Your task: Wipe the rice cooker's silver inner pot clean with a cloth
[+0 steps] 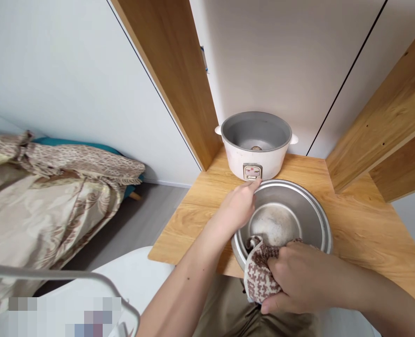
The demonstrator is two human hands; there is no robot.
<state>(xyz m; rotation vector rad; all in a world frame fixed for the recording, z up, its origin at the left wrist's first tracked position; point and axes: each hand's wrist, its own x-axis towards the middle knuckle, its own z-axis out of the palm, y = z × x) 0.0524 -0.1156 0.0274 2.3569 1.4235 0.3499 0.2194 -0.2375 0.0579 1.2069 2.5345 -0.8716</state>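
Observation:
A round metal pot (pixel 312 210) with a wide rim stands on the wooden tabletop, its inside facing up and its bottom marked with pale stains. My left hand (pixel 238 206) grips the pot's left rim, index finger stretched along the edge close to the rice cooker. Bunched in my right hand (pixel 294 274) is a brown-and-white patterned cloth (pixel 259 278), pressed against the near side of the pot and hanging over its rim. Just behind the pot sits a white rice cooker body (pixel 235 157), lidless, showing its grey inside and a front switch panel.
The wooden table (pixel 179 224) ends at a rounded left corner. Wooden posts (pixel 174 70) rise on both sides, with a pale wall behind. A white chair (pixel 130 262) is at lower left, and a cloth-covered sofa (pixel 53 196) stands farther left.

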